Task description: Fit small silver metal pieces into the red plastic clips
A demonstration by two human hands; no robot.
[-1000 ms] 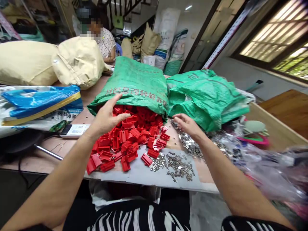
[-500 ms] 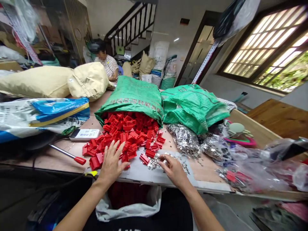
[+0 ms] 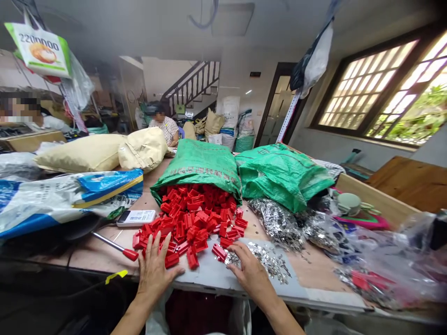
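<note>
Red plastic channel-shaped pieces [image 3: 199,221] spill in a heap from the mouth of a green woven sack [image 3: 204,163]. My left hand [image 3: 153,263] rests at the front left of the heap, fingers spread, holding nothing I can see. Small flat silver metal pieces [image 3: 268,260] lie scattered on a grey sheet [image 3: 206,277]. Over their left side curves my right hand [image 3: 251,270], thumb and forefinger apart, close to a single red piece [image 3: 219,252]. Whether its fingertips touch the metal pieces I cannot tell.
A red-tipped metal lever [image 3: 120,249] and a white label-faced box [image 3: 136,217] lie left of the heap. Bags of metal pieces [image 3: 277,223] stand right, before another green sack [image 3: 282,174]. Below the table edge hangs an open white bag [image 3: 240,316]. A person [image 3: 165,128] sits beyond.
The view has tilted up, and another person shows at far left. My left hand has shifted toward the heap's left front edge. The right hand's thumb and forefinger have come further apart.
</note>
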